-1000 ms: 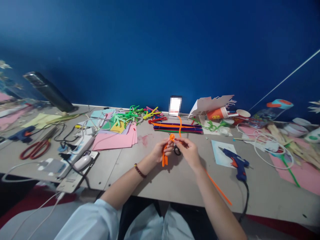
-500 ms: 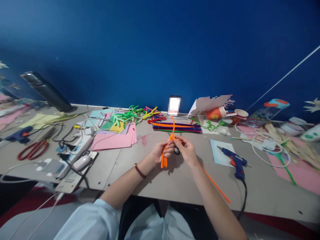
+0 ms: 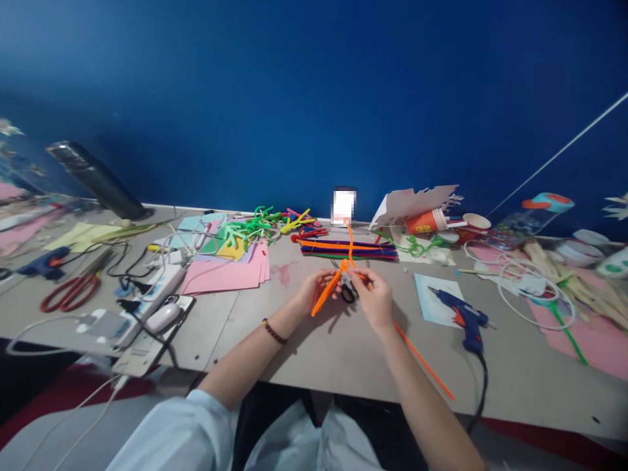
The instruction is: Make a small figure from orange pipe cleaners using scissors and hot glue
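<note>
Over the middle of the table, my left hand and my right hand are both closed on orange pipe cleaners. These form a bundle with a knotted or looped part at the top, near my fingertips. One strand rises from there toward the wall, and the bunched legs slant down to the left across my left fingers. Below my hands lies a small pair of scissors with dark handles, partly covered by my right hand. A loose orange pipe cleaner rests beside my right forearm.
Bundled dark pipe cleaners lie behind my hands, near a propped phone. To the right is a blue glue gun with its cord. On the left are pink paper, a power strip and red-handled scissors.
The orange bundle has turned, so its legs point lower left rather than almost straight down. My right hand has shifted slightly right, and more of the small scissors shows.
</note>
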`<action>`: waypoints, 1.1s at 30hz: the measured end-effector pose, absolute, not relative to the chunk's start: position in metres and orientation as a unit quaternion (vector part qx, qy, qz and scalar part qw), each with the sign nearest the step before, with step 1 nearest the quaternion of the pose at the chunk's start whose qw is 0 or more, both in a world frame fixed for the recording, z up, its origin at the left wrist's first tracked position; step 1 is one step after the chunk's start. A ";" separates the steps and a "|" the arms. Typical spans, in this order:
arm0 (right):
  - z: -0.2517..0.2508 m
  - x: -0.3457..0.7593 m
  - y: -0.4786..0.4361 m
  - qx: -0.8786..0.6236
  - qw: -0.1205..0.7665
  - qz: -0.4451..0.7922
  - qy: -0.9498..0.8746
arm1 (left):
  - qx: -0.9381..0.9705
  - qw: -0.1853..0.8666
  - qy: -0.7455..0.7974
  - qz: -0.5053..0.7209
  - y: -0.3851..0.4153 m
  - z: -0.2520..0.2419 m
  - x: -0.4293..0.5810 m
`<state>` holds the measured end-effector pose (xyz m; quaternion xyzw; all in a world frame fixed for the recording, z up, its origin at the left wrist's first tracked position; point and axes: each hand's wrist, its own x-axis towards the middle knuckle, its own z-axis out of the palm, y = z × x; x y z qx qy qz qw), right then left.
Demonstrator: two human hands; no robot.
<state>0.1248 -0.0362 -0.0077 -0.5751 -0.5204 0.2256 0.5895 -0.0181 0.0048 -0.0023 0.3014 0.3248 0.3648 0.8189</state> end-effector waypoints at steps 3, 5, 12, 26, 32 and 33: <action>-0.007 0.125 -0.036 -0.572 0.595 0.225 -0.518 | 0.349 0.781 0.334 0.397 0.003 -0.001 -0.017; -0.006 0.125 -0.036 -0.570 0.595 0.221 -0.521 | 0.387 0.748 0.341 0.417 0.001 -0.002 -0.015; -0.008 0.122 -0.038 -0.560 0.580 0.207 -0.554 | 0.502 0.624 0.371 0.470 -0.003 -0.009 -0.010; -0.010 0.121 -0.038 -0.568 0.586 0.233 -0.529 | 0.394 0.735 0.338 0.437 -0.007 0.006 -0.014; -0.011 0.123 -0.035 -0.558 0.596 0.289 -0.499 | 0.366 0.765 0.313 0.426 -0.007 0.007 -0.014; -0.010 0.123 -0.034 -0.555 0.597 0.297 -0.497 | 0.365 0.771 0.309 0.420 -0.006 0.006 -0.015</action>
